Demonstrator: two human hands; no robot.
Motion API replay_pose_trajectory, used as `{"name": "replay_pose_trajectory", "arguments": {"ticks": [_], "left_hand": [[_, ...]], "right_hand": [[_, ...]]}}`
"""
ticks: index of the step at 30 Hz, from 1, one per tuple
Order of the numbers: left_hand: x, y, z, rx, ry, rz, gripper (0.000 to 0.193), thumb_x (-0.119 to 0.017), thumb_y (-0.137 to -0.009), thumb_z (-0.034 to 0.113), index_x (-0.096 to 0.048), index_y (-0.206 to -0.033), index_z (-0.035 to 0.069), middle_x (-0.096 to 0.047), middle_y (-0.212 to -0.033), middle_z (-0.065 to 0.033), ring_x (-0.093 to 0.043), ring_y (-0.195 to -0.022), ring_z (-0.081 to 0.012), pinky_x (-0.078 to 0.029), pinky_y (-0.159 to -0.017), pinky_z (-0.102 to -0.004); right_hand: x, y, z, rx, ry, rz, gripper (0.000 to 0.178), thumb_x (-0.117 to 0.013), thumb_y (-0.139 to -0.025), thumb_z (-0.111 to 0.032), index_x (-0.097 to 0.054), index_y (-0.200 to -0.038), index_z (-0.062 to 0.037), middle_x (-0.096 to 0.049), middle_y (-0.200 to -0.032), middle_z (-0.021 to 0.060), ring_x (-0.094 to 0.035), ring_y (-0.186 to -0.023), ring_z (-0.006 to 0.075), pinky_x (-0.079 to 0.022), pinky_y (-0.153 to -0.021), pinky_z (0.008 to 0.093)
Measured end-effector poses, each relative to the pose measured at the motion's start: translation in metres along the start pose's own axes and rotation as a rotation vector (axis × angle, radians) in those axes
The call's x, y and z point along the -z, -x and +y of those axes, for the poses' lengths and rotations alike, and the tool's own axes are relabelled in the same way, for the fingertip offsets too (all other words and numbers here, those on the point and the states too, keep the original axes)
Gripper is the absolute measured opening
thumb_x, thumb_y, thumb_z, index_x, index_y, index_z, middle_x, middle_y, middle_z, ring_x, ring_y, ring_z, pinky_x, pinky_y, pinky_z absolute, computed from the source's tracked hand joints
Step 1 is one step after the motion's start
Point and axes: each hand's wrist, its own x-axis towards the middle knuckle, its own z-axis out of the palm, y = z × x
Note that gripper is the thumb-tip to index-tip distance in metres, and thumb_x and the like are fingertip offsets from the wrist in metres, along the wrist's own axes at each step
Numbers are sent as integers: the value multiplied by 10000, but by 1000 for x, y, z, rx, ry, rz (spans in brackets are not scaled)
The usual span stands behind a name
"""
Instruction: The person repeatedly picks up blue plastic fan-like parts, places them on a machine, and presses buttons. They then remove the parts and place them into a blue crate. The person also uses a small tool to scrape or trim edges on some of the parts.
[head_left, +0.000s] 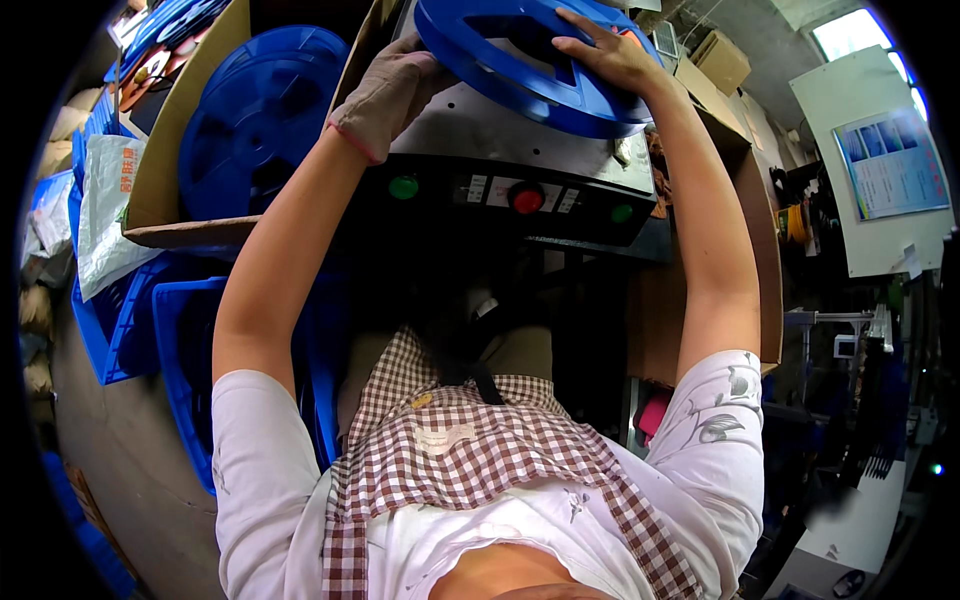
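Observation:
A large blue plastic reel (520, 97) with cut-out openings is tilted over the metal top of a machine (440, 135). My left hand (388, 95), in a pale cloth glove, is at the reel's left edge, its fingertips partly hidden there. My bare right hand (622, 58) grips the reel from the right, with thumb and fingers reaching over its upper face. Below the reel, the machine's dark front panel carries a green button (403, 187), a red button (527, 198) and a second green button (622, 213).
A cardboard box (190, 232) holding blue reels (255, 130) stands close on the left. Blue plastic crates (185, 345) and a white plastic bag (108, 205) are beside it. Another cardboard box (755, 250) stands right of the machine. A white board (865, 130) is farther right.

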Motion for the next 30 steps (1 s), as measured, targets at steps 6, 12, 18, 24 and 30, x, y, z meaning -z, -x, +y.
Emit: {"name": "replay_pose_trajectory", "arguments": {"ticks": [6, 12, 18, 24, 30], "left_hand": [[-13, 57, -4, 74, -114, 74, 425, -529, -931, 58, -467, -1349, 12, -622, -1160, -130, -625, -1087, -226, -494, -1005, -361], [-9, 123, 1, -246, -811, 235, 502, -623, -894, 82, -447, -1362, 36, -593, -1225, -150, -586, -1122, -246, -460, -997, -333], [-21, 164, -30, -198, -1225, 328, 740, -666, -857, 53, -263, -1476, 101, -441, -1408, -169, -411, -1323, -301, -328, -1120, -384], [3, 160, -51, -282, -1221, 352, 711, -652, -790, -101, -364, -1422, 58, -503, -1312, -117, -462, -1202, -190, -354, -1051, -266], [38, 146, -70, -237, -816, 318, 601, -611, -849, -7, -394, -1407, 46, -523, -1273, -118, -506, -1149, -229, -388, -1008, -329]], "right_hand": [[3, 36, -21, -2, 10, -15, 746, -422, -874, -659, -342, -1473, -222, -464, -1404, 206, -409, -1324, 353, -187, -1140, 432], [-16, 87, 28, 127, -330, 477, 599, -501, -889, -600, -509, -1366, -239, -603, -1179, 202, -612, -1062, 326, -484, -900, 411], [-116, 227, 86, -265, -867, 602, 582, -770, -788, -186, -534, -1299, -40, -613, -1147, 133, -617, -1015, 198, -528, -837, 319], [-146, 232, 55, -312, -750, 518, 774, -838, -681, -357, -503, -1305, -45, -553, -1239, 168, -505, -1184, 310, -421, -986, 387], [-149, 236, 53, -326, -644, 509, 794, -778, -753, -423, -436, -1345, -20, -508, -1259, 199, -492, -1201, 339, -407, -1007, 396]]}}
